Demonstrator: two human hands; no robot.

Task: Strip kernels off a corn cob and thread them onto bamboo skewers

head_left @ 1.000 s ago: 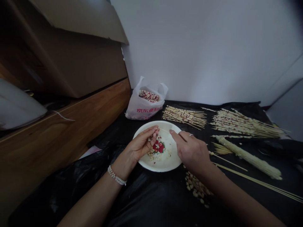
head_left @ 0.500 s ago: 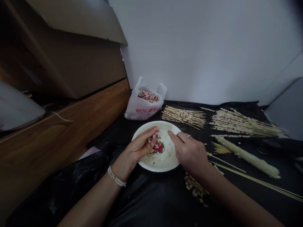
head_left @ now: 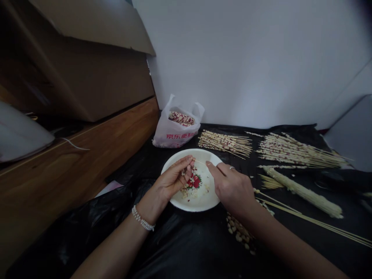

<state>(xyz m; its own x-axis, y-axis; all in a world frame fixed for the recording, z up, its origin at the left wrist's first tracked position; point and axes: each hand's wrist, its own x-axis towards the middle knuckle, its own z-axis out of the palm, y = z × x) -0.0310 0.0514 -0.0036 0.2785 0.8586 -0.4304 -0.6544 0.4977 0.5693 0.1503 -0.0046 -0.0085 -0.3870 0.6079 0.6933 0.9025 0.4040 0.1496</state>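
Over a white bowl [head_left: 209, 199], my left hand [head_left: 173, 178] pinches a small corn kernel at the tip of a thin bamboo skewer [head_left: 200, 161]. More kernels seem tucked in its curled fingers. My right hand [head_left: 234, 190] is closed around the skewer's other end, its index finger stretched along it; the palm hides the rest. Loose corn kernels [head_left: 186, 193] lie in the bowl, around a red printed flower pattern [head_left: 196, 181].
Behind the bowl stands a plastic bag [head_left: 177, 139] with speckled corn cobs [head_left: 181, 117]. Kernel-threaded skewers lie in two piles [head_left: 223, 141] [head_left: 290, 149]. To the right are a stripped cob [head_left: 305, 192], bare skewers [head_left: 270, 182] and scattered pale pieces [head_left: 240, 234]. A cardboard box [head_left: 110, 73] stands left.
The view has shifted very slightly. Both hands keep the same hold on the skewer and kernel, with hardly any visible movement.
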